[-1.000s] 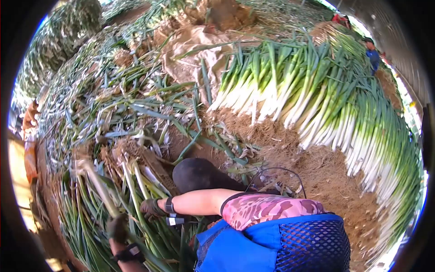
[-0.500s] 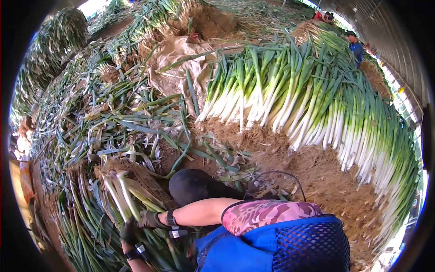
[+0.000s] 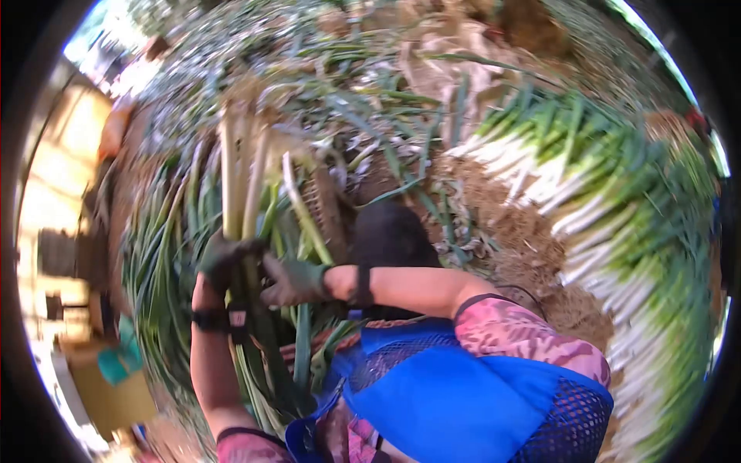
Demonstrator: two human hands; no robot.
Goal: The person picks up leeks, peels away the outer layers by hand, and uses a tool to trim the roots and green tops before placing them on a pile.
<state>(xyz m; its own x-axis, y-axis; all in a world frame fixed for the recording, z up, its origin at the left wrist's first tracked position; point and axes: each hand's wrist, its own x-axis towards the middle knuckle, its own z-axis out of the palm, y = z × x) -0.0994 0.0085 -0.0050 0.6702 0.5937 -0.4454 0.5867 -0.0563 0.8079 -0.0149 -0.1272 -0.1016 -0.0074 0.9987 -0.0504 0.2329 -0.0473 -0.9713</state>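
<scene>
My gloved left hand (image 3: 224,258) is wrapped around the stalks of some green onions (image 3: 229,174), whose pale shafts and brown roots point away from me. Just to its right, my gloved right hand (image 3: 293,280) is beside the same stalks, fingers slightly apart, with nothing visible in its grasp. Another pale-stemmed green onion (image 3: 305,208) slants down toward the right wrist. Under and left of the hands lies a heap of untrimmed green onions (image 3: 166,231) with long dark leaves. Motion blurs the fingertips.
A long row of cleaned green onions (image 3: 579,216) lies on the right, roots toward me. Stripped leaves (image 3: 309,69) litter the ground ahead, around a beige sack (image 3: 455,62). My dark-clad knee (image 3: 394,235) is right of the hands. A teal container (image 3: 120,351) stands far left.
My view has swung left, so the scene sits further right. The right hand has drawn apart from the left, and more rooty stalks now stand up from the left hand.
</scene>
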